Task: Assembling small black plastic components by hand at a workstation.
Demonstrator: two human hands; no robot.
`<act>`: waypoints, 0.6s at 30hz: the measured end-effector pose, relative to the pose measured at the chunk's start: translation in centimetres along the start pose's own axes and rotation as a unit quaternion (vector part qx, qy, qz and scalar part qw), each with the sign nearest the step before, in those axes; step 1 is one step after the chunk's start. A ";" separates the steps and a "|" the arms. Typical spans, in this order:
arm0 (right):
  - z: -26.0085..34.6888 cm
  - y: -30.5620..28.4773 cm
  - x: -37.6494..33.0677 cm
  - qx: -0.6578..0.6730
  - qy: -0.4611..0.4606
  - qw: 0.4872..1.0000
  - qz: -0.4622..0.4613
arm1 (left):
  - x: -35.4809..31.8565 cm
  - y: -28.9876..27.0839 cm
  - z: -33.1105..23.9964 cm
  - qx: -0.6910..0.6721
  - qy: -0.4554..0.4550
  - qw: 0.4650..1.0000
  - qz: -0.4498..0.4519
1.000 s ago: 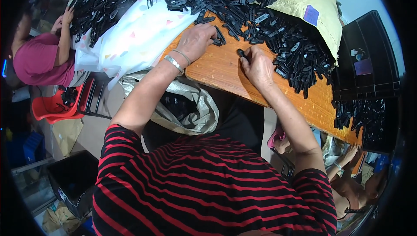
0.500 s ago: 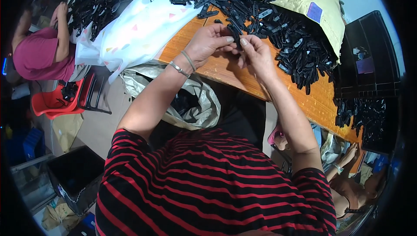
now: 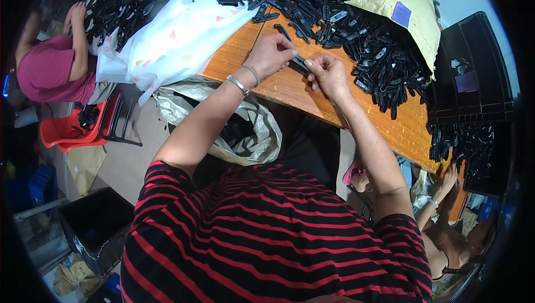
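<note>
Across the worktop (image 3: 273, 92) a dark pile (image 3: 384, 66) is spread; over bare wood, one black part (image 3: 299, 63) is pinched by left hand (image 3: 270, 55) and right hand (image 3: 329, 74), now drawn slightly apart, its middle exposed, seemingly for closer handling.

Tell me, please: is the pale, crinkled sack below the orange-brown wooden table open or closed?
Open: the sack gapes wide, so its dark interior is visible from above.

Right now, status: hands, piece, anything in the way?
Left hand, right hand pinching opposite ends. Slim black piece over wooden table. Black-piece heap beyond, not between.
</note>
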State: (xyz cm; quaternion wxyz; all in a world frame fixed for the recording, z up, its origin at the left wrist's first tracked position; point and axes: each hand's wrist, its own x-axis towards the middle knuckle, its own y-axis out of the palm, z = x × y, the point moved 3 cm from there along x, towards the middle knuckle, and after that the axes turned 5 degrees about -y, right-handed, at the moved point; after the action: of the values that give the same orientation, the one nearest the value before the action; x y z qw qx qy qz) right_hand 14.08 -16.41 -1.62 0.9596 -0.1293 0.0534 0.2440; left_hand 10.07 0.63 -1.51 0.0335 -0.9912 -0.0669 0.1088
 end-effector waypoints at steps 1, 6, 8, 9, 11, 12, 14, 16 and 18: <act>0.0 0.1 0.0 -0.004 0.005 1.000 -0.001 | 0.1 0.0 0.4 -0.001 -0.001 1.000 -0.001; 0.4 -0.1 0.0 -0.029 0.030 0.999 0.001 | 0.3 0.4 0.7 0.069 0.005 0.997 -0.021; 0.5 0.1 0.2 -0.065 0.021 0.998 0.002 | 0.5 0.3 0.8 0.106 0.033 0.993 -0.044; 0.7 0.1 0.2 -0.065 0.025 0.998 0.003 | 0.5 0.2 0.7 0.143 0.064 0.985 -0.068; 1.1 0.0 0.4 -0.079 0.009 0.997 0.007 | 0.5 0.5 0.4 0.203 0.072 0.973 -0.082; 0.9 -0.2 0.6 -0.080 0.012 0.997 0.005 | 0.4 0.8 0.1 0.264 0.084 0.956 -0.097; 0.7 -0.4 1.2 -0.145 0.003 0.989 0.023 | 0.6 0.9 0.1 0.262 0.081 0.957 -0.097; 0.7 -0.1 1.4 -0.175 -0.005 0.984 0.024 | 0.8 0.5 0.0 0.262 0.085 0.956 -0.103; 0.5 -0.2 1.0 -0.205 -0.011 0.978 0.024 | 0.2 0.5 0.3 0.277 0.100 0.950 -0.102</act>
State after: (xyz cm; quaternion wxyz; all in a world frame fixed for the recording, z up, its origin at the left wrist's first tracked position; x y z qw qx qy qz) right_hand 15.05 -16.03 -1.28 0.9071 -0.3196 -0.0056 0.2740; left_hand 10.23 0.18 -1.86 0.3244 -0.9366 -0.1308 0.0192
